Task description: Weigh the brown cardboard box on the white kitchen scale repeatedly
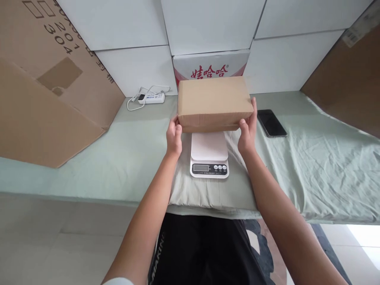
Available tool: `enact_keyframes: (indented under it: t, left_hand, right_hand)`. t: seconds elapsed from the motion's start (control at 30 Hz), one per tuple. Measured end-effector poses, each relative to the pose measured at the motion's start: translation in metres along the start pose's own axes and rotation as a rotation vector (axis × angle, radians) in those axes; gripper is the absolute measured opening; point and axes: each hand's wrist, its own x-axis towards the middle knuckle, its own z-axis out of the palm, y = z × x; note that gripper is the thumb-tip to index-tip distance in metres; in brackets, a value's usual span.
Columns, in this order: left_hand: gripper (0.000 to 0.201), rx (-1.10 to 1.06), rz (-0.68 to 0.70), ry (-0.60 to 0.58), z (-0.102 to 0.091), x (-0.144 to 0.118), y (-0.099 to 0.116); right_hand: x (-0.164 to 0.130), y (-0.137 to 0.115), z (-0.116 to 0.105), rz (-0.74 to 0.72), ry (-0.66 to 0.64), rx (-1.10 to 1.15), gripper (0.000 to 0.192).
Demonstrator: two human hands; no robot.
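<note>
Between my two hands is a closed brown cardboard box point(215, 97), gripped by its left and right ends. My left hand point(174, 136) closes on its lower left corner, thumb at the front. On the opposite end, my right hand point(248, 128) has its thumb on the front edge and its fingers along the side. Below and nearer to me lies a white digital kitchen scale point(209, 147), its rear part covered from sight by the box. The scale's display looks blank. Whether the box touches the scale I cannot tell.
A black phone point(271, 123) lies right of the box. At the back left is a white power strip point(152, 98) with its cable. Large cardboard panels stand at the left point(56, 99) and right point(347, 67). White boxes point(136, 69) form the back wall. A green cloth point(118, 158) covers the table.
</note>
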Motion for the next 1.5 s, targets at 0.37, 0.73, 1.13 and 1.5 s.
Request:
enact_keyframes:
  t: [0.37, 0.73, 1.13, 1.5]
  left_hand:
    - [0.078, -0.027, -0.105, -0.029, -0.019, -0.075, 0.035]
    - [0.087, 0.035, -0.105, -0.060, -0.022, -0.085, 0.044]
    - [0.081, -0.027, -0.003, -0.020, -0.008, 0.004, 0.038]
    - [0.089, -0.037, -0.220, -0.017, 0.013, 0.027, -0.038]
  right_hand:
    - [-0.079, -0.049, -0.030, 0.053, -0.013, -0.149, 0.095]
    - [-0.077, -0.045, -0.031, 0.027, 0.066, -0.156, 0.085]
    - [0.004, -0.061, -0.011, -0.076, 0.034, -0.099, 0.080]
    - [0.018, 0.051, 0.013, 0.134, 0.026, 0.034, 0.112]
